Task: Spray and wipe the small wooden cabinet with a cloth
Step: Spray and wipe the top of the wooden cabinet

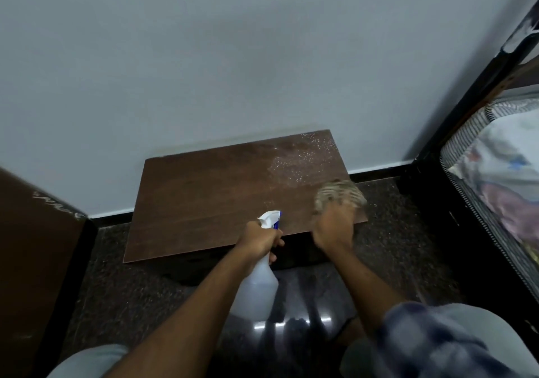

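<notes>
Brown wood grain covers the top of the cabinet (pixel 218 196), which stands low on the dark speckled floor (pixel 131 296), its back edge against the pale wall (pixel 233 56). Your left hand (pixel 259 239) grips the neck of a translucent spray bottle (pixel 256 290), fingers wrapped tight around it just below the white and blue nozzle, which sits over the cabinet's near edge. If the bottle has a label or brand, it does not show from this angle. Your right hand (pixel 334 226) is blurred, but its fingers look bunched into a greyish cloth (pixel 339 192) pressed on the cabinet's near right corner. A patch of fine spray droplets (pixel 297 158) glistens on the far right part of the top, just beyond the cloth. To your left a dark wooden panel (pixel 38 246) carries pale scribbled marks, too smeared to read. To your right a black bed frame (pixel 466 109) holds a striped mattress (pixel 466 141) with patterned bedding, close to the cabinet's right side. Your knees (pixel 437 348) fill the bottom edge, and both forearms cross in front of the cabinet's front face, hiding most of it.
</notes>
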### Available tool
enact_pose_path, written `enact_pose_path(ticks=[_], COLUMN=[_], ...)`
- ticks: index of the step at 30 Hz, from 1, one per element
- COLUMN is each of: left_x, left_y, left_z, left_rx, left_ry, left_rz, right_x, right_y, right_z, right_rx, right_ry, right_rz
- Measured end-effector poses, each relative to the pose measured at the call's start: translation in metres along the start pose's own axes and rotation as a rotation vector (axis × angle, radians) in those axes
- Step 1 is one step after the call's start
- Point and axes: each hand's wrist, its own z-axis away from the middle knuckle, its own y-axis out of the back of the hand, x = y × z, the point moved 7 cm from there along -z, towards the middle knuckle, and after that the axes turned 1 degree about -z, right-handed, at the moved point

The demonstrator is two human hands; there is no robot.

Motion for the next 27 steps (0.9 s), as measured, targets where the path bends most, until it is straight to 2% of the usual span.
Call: enact_pose_path(ticks=[1, 2, 3, 6, 7, 12, 14, 17, 18, 20, 21, 22, 24, 25, 26, 27], left_x=[0.001, 0.002, 0.004, 0.011, 0.015, 0.046, 0.063, 0.085, 0.091, 0.098, 0.101, 0.102, 0.103, 0.102, 0.100, 0.098], left_y=[-0.003, -0.007, -0.012, -0.022, -0.025, -0.025, -0.014, 0.011, 0.019, 0.031, 0.036, 0.041, 0.047, 0.049, 0.051, 0.053], left_z=[-0.001, -0.001, 0.000, 0.008, 0.009, 0.002, -0.005, -0.023, -0.030, -0.043, -0.049, -0.055, -0.062, -0.065, -0.069, -0.072], left_rx=[-0.004, -0.010, -0.018, -0.021, -0.019, 0.013, 0.052, 0.122, 0.131, 0.133, 0.130, 0.127, 0.126, 0.126, 0.131, 0.140], left_ry=[-0.001, -0.005, -0.010, -0.005, -0.007, -0.031, -0.049, -0.051, -0.049, -0.048, -0.048, -0.049, -0.051, -0.052, -0.051, -0.052], left_rz=[-0.006, -0.012, -0.022, -0.010, -0.003, 0.034, 0.026, -0.009, -0.032, -0.086, -0.118, -0.150, -0.198, -0.214, -0.222, -0.220], right_x=[-0.018, -0.024, -0.014, 0.042, 0.040, 0.013, 0.027, 0.028, 0.017, -0.009, -0.014, -0.009, 0.007, -0.001, -0.023, -0.052], right_y=[-0.010, -0.011, -0.006, 0.004, 0.007, -0.004, -0.003, 0.000, -0.002, -0.014, -0.013, -0.009, 0.001, 0.000, -0.005, -0.017], right_z=[0.007, 0.014, 0.012, -0.005, 0.001, 0.021, 0.011, -0.009, -0.017, -0.032, -0.041, -0.057, -0.084, -0.089, -0.093, -0.093], right_rx=[-0.044, -0.093, -0.123, -0.029, -0.023, -0.089, -0.101, -0.026, -0.028, -0.097, -0.141, -0.146, -0.085, -0.072, -0.064, -0.086], right_ry=[0.259, 0.430, 0.425, -0.123, -0.198, 0.132, 0.089, -0.036, 0.034, 0.294, 0.340, 0.273, -0.055, -0.143, -0.074, 0.104], right_rz=[-0.015, -0.038, -0.063, -0.152, -0.128, -0.091, -0.123, -0.082, -0.039, 0.018, 0.001, -0.037, -0.069, -0.028, 0.001, 0.023])
